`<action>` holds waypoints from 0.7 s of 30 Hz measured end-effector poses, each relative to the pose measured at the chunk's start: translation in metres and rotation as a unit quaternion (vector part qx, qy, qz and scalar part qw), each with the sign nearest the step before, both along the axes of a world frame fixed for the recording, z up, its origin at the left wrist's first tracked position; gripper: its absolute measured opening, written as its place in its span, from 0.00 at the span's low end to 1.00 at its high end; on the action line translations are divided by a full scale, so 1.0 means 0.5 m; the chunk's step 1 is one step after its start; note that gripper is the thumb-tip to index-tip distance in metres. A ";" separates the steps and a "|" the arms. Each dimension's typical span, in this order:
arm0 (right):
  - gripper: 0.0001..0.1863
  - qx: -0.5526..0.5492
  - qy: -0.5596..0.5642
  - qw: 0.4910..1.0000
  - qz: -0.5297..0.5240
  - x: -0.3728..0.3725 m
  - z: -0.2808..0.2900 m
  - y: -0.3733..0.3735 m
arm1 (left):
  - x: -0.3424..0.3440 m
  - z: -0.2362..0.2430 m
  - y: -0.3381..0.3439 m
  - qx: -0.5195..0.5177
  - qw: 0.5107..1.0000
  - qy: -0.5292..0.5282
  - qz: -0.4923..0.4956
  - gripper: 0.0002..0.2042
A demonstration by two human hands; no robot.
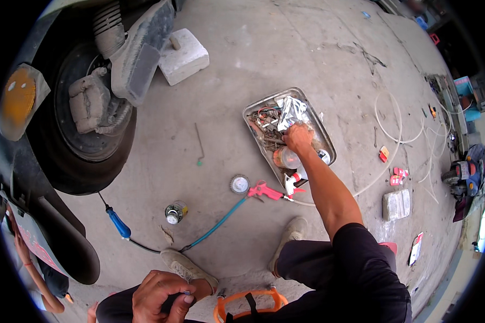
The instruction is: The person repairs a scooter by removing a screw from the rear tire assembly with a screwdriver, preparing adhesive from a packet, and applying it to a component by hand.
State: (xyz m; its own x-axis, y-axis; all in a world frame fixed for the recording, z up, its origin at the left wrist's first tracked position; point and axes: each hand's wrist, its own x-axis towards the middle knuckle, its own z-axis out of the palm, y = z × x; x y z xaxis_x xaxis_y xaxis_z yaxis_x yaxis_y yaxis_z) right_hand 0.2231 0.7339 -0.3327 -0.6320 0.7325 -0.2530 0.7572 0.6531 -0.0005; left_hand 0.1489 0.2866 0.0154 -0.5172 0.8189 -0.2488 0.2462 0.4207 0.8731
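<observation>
My right hand (299,137) reaches into a metal tray (258,148) on the floor, its fingers curled down beside a crumpled silver foil packet (292,110). Small tools and loose metal bits lie heaped left of it. Under my wrist are a clear plastic container (286,158) and a spray bottle's white nozzle (291,183). What those fingers grip is hidden. Close to my lap, my left hand (159,295) is closed, with a tiny shiny metal piece (187,293) showing at the thumb and finger; its kind cannot be made out.
A pink air gun (266,190) with a round gauge (239,184) and teal hose (215,226) lies before my feet. Near it are a small jar (176,211) and a blue-handled tool (117,222). A vehicle wheel (86,124) stands left; another person's arm (35,274) shows below it.
</observation>
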 end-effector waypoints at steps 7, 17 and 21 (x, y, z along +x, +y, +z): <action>0.14 -0.057 -0.041 0.997 -0.039 -0.022 -0.049 0.024 | -0.004 -0.004 0.004 -0.010 1.000 0.004 0.009 0.05; 0.12 -0.073 0.406 0.907 -0.081 -0.012 0.172 0.024 | 0.021 -0.010 -0.022 0.058 0.991 -0.071 0.097 0.07; 0.11 -0.147 0.506 0.846 -0.081 0.008 0.274 0.021 | 0.037 -0.031 -0.014 0.110 0.984 -0.096 0.105 0.04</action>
State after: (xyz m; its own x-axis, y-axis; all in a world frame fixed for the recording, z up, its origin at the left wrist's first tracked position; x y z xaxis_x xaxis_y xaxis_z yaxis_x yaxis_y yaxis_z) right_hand 0.2269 0.7446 -0.1959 -0.5317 0.8295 0.1710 0.3522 0.4002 -0.8461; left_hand 0.1674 0.2797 0.0002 -0.6413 0.7443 -0.1865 -0.0038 0.2400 0.9708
